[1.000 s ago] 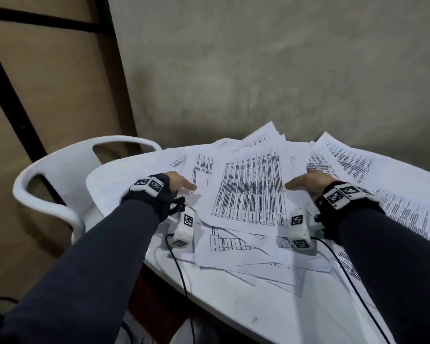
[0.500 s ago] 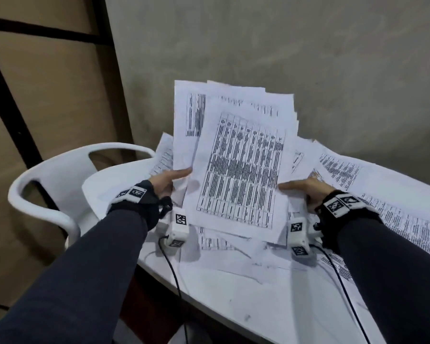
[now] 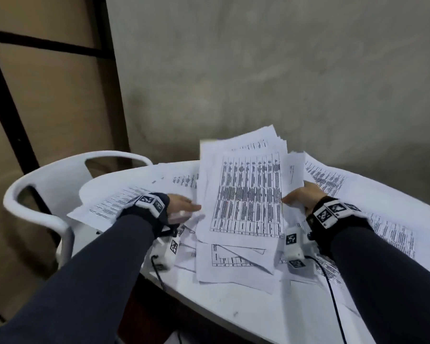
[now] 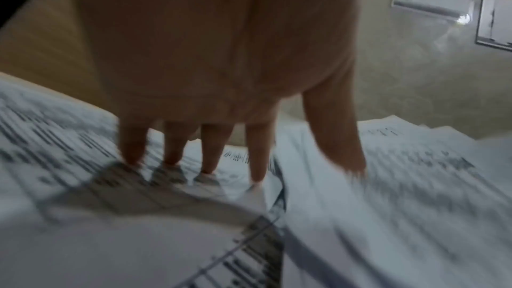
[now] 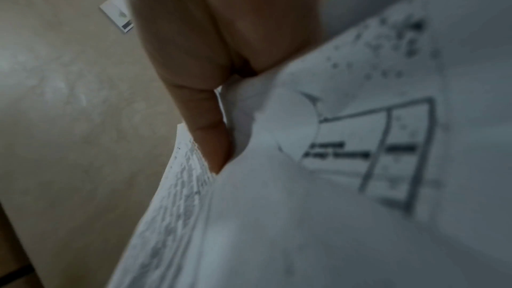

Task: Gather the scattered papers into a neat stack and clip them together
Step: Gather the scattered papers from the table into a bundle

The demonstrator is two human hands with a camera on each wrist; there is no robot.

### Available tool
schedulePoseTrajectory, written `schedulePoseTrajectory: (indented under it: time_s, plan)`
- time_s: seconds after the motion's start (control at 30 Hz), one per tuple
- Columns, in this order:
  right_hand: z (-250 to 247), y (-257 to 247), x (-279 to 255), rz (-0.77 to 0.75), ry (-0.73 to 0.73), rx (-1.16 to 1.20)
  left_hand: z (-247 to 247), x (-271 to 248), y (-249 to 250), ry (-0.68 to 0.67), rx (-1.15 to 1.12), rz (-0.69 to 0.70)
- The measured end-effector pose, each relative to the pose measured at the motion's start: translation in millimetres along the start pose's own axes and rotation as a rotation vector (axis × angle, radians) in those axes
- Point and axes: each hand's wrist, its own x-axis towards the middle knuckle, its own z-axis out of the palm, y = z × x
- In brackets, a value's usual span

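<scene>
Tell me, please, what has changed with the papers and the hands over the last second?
The bundle of papers, flat on the table a second ago, was lifted nearly upright between both hands and has now tipped back down, its far end still raised. The right hand holds its edge; the left hand has straight fingers touching sheets at the bundle's left side. The loose sheets and the chair stayed put.

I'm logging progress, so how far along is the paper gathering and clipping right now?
Early stage. Done: some sheets are pulled into a rough bundle, edges still uneven. In hand: the right hand grips the bundle's right edge while the left hand rests straight fingers on papers beside it. Left: loose sheets still cover the table, and no clip is visible.
</scene>
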Motion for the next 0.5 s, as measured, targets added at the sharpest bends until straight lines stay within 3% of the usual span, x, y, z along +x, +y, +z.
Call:
schedulePoseTrajectory:
  time_s: [0.07, 0.13, 0.23, 0.33, 0.5]
  plan:
    - [6, -4, -16, 0.019, 0.050, -0.151, 6, 2, -3, -0.041, 0.159, -0.008]
    - [13, -4, -26, 0.055, 0.028, -0.286, 9, 0, -4, -0.040, 0.005, -0.037]
    - [14, -1, -36, 0.045, 0.023, -0.391, 8, -1, -10, -0.005, -0.003, -0.018]
    - [10, -2, -36, -0.018, 0.170, -0.293, 7, 6, -16, 0.039, -0.059, 0.043]
    - [-7, -20, -35, -0.235, 0.367, -0.102, 4, 12, -20, 0.107, -0.256, -0.011]
